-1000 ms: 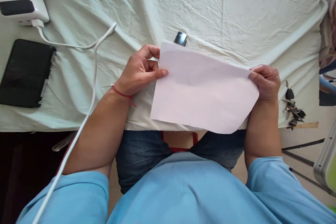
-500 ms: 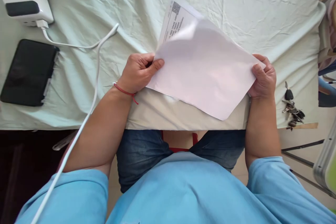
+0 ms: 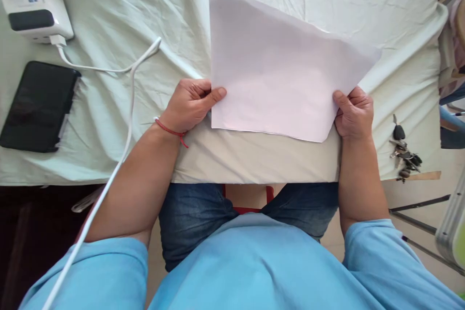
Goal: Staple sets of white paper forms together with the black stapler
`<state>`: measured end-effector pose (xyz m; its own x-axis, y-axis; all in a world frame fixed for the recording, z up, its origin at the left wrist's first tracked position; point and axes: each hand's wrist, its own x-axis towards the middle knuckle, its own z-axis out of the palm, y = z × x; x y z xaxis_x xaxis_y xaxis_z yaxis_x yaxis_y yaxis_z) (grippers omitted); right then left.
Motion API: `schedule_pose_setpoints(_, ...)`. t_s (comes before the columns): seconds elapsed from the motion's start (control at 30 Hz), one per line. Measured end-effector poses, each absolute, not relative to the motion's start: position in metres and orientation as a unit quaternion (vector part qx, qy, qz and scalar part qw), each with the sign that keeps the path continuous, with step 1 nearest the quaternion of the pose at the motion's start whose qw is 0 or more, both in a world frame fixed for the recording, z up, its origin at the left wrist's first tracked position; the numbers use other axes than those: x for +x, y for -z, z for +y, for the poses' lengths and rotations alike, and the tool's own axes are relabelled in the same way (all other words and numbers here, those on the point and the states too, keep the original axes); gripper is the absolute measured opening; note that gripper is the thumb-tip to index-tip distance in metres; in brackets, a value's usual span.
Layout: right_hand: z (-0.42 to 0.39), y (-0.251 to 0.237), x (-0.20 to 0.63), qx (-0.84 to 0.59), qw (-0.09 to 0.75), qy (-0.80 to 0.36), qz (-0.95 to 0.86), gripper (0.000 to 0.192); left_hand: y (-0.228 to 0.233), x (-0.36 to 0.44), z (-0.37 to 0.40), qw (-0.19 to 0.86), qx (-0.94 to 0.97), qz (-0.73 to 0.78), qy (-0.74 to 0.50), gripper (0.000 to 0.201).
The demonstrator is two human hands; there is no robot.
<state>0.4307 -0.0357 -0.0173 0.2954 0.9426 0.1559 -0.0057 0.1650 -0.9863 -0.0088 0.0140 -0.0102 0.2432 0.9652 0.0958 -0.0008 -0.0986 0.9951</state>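
Left hand (image 3: 189,104) and right hand (image 3: 353,112) pinch blank-faced paper (image 3: 279,72); white charger (image 3: 29,2) label print probably too blurred.

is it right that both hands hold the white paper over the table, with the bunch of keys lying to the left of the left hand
Not quite. In the head view the left hand and right hand do hold the white paper, but the bunch of keys lies to the right of the right hand.

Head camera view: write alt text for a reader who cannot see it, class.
A person's left hand and right hand hold a blank-sided white sheet of paper by its near corners above a table draped in a pale green cloth. A black phone, a white cable and a bunch of keys lie nearby.
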Motion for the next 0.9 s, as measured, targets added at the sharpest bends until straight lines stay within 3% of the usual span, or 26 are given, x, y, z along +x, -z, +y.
schedule_pose_setpoints(0.17,-0.034,0.017,0.429,-0.554,0.593,-0.335,-0.479,0.046,0.002,-0.009,0.010,0.549,0.612,0.400,-0.405,0.071)
schedule_pose_setpoints(0.37,-0.038,0.004,0.420,-0.573,0.588,-0.316,-0.476,0.059,-0.003,-0.006,0.014,0.549,0.601,0.393,-0.427,0.062)
schedule_pose_setpoints(0.63,-0.038,0.003,0.420,-0.562,0.582,-0.331,-0.485,0.060,-0.002,-0.006,0.016,0.558,0.589,0.372,-0.451,0.078)
schedule_pose_setpoints(0.77,-0.038,0.006,0.423,-0.564,0.581,-0.336,-0.481,0.051,0.006,-0.010,0.019,0.561,0.603,0.364,-0.435,0.090)
schedule_pose_setpoints(0.9,-0.036,0.013,0.431,-0.562,0.562,-0.368,-0.482,0.046,0.008,-0.009,0.018,0.543,0.612,0.370,-0.439,0.088)
